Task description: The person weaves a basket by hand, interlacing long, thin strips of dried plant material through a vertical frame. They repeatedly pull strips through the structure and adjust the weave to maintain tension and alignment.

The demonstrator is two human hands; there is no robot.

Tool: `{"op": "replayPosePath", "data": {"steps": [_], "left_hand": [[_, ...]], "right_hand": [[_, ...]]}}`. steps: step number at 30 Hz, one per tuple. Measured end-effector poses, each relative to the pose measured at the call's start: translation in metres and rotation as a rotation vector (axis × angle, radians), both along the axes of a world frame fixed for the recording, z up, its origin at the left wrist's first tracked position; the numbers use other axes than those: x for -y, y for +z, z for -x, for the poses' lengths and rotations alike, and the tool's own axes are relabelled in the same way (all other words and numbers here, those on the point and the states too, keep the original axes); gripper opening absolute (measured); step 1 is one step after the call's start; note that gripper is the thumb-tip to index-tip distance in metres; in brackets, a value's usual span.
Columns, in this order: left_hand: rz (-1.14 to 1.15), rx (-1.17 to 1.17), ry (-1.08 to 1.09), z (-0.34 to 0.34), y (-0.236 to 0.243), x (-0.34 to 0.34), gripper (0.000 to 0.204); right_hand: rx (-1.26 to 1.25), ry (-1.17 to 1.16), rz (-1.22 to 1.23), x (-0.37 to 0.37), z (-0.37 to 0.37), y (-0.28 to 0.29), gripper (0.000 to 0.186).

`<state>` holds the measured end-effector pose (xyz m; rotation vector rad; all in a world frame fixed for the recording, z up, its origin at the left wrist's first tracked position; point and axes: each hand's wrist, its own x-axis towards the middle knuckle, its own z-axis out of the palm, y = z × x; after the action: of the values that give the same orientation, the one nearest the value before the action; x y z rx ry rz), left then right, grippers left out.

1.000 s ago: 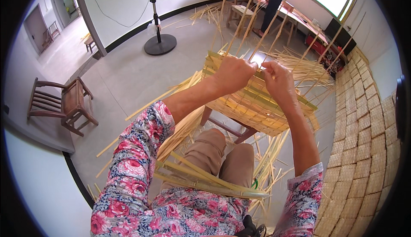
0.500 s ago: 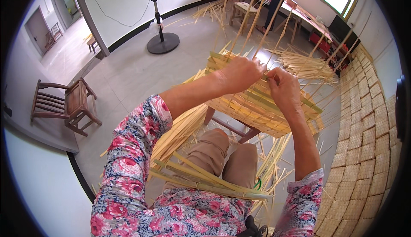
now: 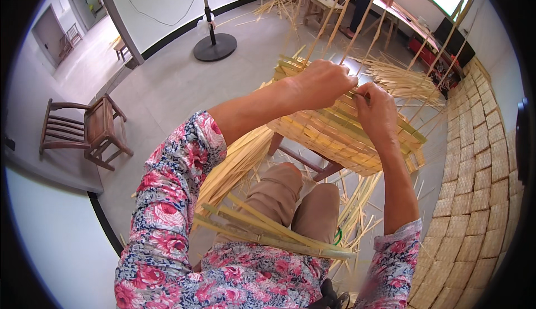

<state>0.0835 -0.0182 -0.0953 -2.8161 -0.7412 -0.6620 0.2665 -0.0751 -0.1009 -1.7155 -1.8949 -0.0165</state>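
Observation:
A partly woven bamboo basket (image 3: 340,146) rests tilted in front of my knees, with long thin upright strips (image 3: 365,44) rising from its far side. Along its upper edge, my left hand (image 3: 325,84) is closed with its fingers bent down at a bamboo strip (image 3: 365,113). Close by on the right, my right hand (image 3: 377,107) pinches at the same edge, thumb and forefinger together. My fingers partly hide the exact spot they grip. Across my lap lie several greenish bamboo strips (image 3: 279,237).
Bundled bamboo strips (image 3: 231,169) lie left of my legs; another pile (image 3: 405,80) spreads beyond the basket. A wooden chair (image 3: 100,127) and a fan base (image 3: 215,47) stand leftward. Stacked woven pieces (image 3: 469,197) line the right wall. A person (image 3: 365,7) stands by a red-topped table.
The view has tilted slightly, so the room sits a little higher in it. Both hands stay at the basket's upper edge, with small shifts of the fingers.

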Motion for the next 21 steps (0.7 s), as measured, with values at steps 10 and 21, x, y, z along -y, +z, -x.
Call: {"op": "replayPosePath", "data": {"steps": [10,21], "left_hand": [[0.065,-0.044,0.064,-0.003,0.004,0.001,0.026],[-0.07,-0.029,0.167,0.001,-0.005,-0.002,0.028]], "right_hand": [[-0.206,0.085,-0.018,0.001,-0.002,0.0,0.009],[-0.233,0.188,-0.279,0.008,-0.006,-0.005,0.019]]}}
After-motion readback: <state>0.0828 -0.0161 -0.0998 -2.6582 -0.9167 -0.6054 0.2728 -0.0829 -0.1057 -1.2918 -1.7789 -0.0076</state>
